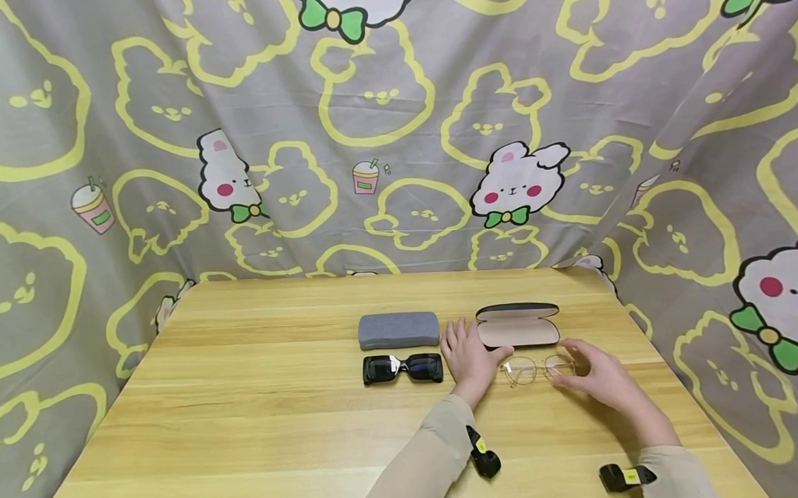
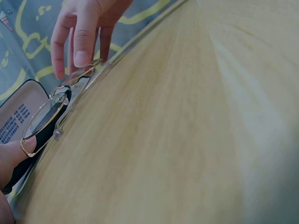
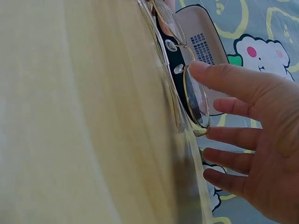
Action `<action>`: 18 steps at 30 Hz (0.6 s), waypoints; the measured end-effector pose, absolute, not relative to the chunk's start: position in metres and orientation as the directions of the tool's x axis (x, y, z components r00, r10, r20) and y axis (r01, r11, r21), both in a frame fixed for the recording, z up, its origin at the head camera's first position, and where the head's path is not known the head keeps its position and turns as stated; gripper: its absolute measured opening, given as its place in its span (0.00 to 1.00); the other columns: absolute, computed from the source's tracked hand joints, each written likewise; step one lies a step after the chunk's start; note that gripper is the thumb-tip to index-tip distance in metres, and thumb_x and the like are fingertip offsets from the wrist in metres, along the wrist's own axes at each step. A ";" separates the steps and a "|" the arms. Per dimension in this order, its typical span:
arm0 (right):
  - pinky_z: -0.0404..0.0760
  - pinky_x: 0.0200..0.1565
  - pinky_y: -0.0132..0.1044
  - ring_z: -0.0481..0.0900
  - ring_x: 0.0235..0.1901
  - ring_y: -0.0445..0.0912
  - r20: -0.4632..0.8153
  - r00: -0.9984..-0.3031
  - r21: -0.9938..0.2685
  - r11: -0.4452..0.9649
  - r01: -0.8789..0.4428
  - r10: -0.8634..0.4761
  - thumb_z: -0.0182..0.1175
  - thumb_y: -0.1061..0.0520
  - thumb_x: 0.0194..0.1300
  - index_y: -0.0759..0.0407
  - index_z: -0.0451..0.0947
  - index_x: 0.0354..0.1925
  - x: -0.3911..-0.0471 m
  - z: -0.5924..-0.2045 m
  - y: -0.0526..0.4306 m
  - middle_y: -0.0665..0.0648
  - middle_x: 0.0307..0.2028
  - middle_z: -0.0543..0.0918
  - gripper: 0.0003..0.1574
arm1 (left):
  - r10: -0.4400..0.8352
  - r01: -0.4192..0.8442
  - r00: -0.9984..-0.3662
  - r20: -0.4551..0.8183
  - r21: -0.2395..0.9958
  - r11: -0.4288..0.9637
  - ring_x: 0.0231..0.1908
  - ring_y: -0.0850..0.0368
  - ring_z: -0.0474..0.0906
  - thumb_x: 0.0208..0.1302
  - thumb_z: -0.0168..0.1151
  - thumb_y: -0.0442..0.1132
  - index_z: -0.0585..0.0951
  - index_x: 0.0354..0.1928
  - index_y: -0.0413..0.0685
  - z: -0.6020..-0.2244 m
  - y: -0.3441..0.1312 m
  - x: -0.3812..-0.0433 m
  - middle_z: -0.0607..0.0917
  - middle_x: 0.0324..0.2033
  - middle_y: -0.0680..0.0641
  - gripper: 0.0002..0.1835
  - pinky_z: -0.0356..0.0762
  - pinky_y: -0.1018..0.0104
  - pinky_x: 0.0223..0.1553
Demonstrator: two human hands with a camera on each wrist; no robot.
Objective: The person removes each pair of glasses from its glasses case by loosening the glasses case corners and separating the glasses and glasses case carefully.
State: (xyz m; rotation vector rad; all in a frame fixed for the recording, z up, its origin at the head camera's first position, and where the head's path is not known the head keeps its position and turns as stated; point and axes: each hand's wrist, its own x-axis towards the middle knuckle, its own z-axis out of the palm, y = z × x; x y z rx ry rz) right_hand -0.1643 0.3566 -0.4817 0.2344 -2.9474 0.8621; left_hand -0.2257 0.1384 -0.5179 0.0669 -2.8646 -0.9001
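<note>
A pair of thin gold-rimmed eyeglasses lies on the table, temples folded. Behind it an eyeglass case stands with its lid up, its pale lining showing. To the left of these my left hand rests with fingers spread, its thumb beside one end of the glasses. Around the other end comes my right hand, thumb and fingers apart. In the right wrist view that thumb overlaps a lens rim, while the other fingers extend loosely past the frame's end.
Black sunglasses lie to the left of my left hand. A closed grey case sits just behind them. The wooden table ends at a patterned curtain along the back and sides.
</note>
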 end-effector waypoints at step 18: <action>0.61 0.62 0.70 0.62 0.65 0.73 0.114 -0.983 -0.503 0.845 -0.180 -0.141 0.65 0.37 0.59 0.64 0.60 0.71 -0.171 -0.463 0.357 0.75 0.67 0.65 0.53 | -0.084 -0.003 -0.991 0.109 0.591 0.806 0.75 0.48 0.51 0.44 0.66 0.73 0.71 0.67 0.59 -0.517 0.138 -0.225 0.66 0.71 0.50 0.48 0.47 0.48 0.75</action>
